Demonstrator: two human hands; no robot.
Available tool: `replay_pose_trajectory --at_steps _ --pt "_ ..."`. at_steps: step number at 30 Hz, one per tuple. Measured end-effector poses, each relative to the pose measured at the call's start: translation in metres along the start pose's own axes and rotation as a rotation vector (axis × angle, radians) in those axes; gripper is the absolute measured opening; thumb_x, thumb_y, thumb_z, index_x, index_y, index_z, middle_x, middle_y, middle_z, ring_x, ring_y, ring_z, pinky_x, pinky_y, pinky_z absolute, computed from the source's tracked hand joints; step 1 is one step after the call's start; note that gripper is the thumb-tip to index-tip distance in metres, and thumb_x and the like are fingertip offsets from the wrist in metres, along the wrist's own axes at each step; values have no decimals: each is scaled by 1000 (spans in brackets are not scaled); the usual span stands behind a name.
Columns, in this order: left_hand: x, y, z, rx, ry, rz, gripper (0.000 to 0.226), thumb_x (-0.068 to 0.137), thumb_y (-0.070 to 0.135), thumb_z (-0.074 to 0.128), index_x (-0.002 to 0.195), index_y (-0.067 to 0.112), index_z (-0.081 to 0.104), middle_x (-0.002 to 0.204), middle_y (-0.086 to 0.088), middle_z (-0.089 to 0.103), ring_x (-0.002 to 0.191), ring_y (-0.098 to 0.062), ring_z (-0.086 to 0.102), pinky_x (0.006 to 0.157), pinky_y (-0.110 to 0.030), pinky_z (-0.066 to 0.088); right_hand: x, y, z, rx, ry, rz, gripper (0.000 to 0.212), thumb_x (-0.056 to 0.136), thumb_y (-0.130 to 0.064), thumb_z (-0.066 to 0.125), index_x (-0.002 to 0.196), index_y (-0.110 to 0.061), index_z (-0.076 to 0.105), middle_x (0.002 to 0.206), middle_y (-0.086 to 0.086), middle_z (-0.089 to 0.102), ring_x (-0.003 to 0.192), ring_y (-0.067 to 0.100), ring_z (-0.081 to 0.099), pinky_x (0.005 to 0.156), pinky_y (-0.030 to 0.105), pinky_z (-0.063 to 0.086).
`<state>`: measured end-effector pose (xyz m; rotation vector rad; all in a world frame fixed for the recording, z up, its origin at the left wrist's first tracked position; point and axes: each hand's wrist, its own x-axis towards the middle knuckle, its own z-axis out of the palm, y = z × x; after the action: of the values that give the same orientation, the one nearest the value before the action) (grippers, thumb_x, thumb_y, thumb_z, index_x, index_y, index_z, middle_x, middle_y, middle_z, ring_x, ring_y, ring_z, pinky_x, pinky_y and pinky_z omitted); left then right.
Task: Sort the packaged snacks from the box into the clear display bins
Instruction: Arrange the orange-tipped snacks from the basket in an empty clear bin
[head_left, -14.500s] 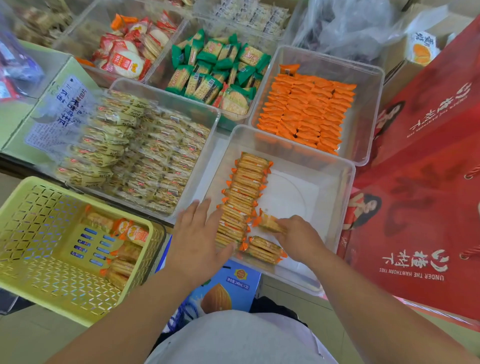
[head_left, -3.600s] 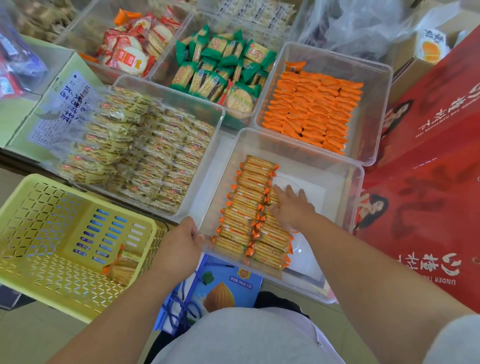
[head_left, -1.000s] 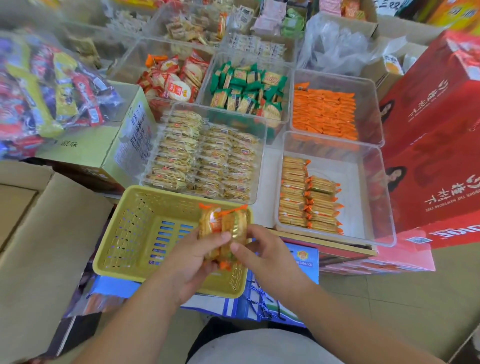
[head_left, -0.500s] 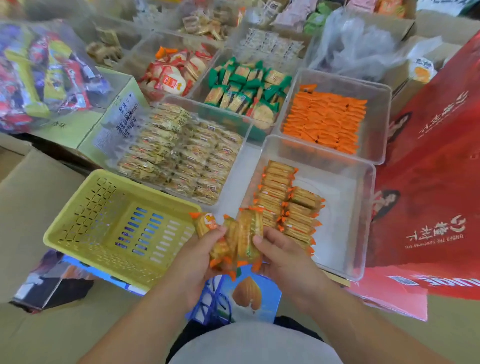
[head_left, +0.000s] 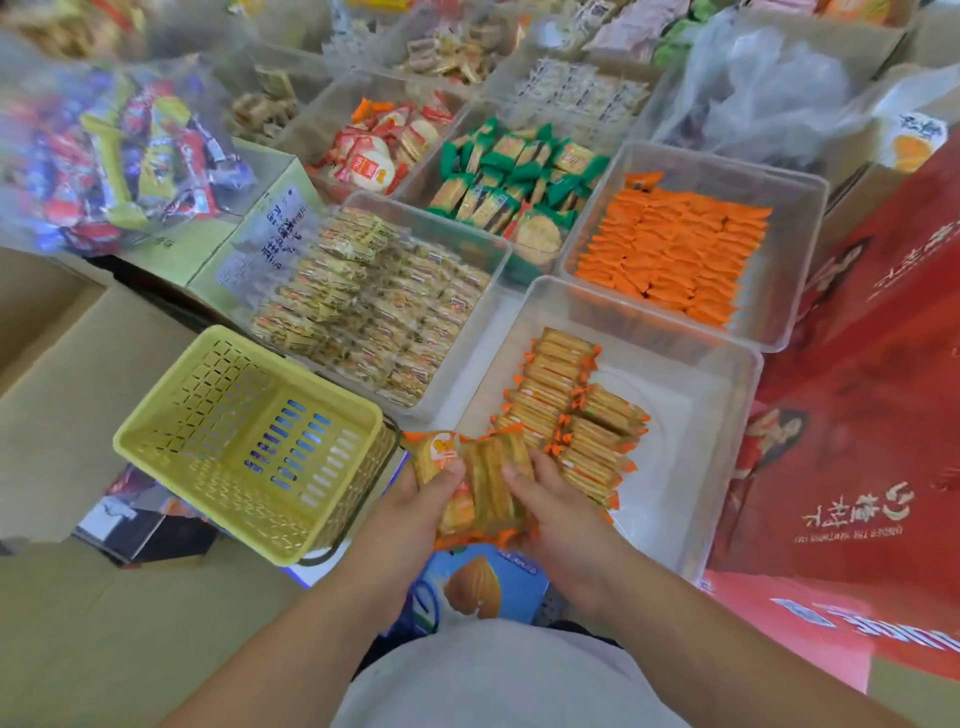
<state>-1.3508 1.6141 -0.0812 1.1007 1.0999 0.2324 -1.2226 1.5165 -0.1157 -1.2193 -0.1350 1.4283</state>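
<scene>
Only two hands (head_left: 415, 514) (head_left: 563, 517), one snack bundle (head_left: 485, 486)

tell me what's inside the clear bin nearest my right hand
The clear bin holds two rows of cracker packets along its left side; its right side is bare. The right hand and the held packets cover its near-left corner.

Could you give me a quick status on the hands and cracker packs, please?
Both hands busy: left hand and right hand grip the bundle of cracker packs. Bundle at near edge of clear bin, two rows inside. Nothing in the way.
</scene>
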Motion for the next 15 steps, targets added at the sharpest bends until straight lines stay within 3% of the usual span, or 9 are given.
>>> replay_pose_trajectory --at_steps 2,4,7,12,15 --pt "0 1 3 9 11 17 17 103 35 58 117 34 67 97 8 81 87 -13 78 61 -18 58 4 -3 2 2 -40 7 26 105 -31 52 116 -50 66 120 -5 74 110 20 71 98 47 56" --pt "3 2 5 22 23 23 20 104 38 56 122 34 62 97 9 80 86 -11 78 59 -18 58 8 -4 4 7 -59 34 32 106 -32 49 103 -54 71 116 -5 75 105 20 73 98 50 55" --pt "9 7 10 16 20 7 21 105 37 52 124 34 60 100 8 80 88 -11 77 60 -16 56 13 -1 1 85 -82 59 31 108 -27 45 116 -43 70 119 2 74 109 28 71 97 61 53" --pt "16 15 15 71 -31 40 22 106 35 52 121 31 67 101 6 80 90 -12 77 63 -17 58 21 -7 -8 83 63 -19 30 105 -23 50 130 -34 63 122 4 72 106 28 73 79 48 61" --pt "20 22 15 69 -65 50 23 106 29 52 123 32 67 106 3 80 94 -15 77 66 -18 58 27 -7 -11 3 129 -42 33 104 -24 54 135 -35 58 123 -1 71 105 25 73 85 49 61"
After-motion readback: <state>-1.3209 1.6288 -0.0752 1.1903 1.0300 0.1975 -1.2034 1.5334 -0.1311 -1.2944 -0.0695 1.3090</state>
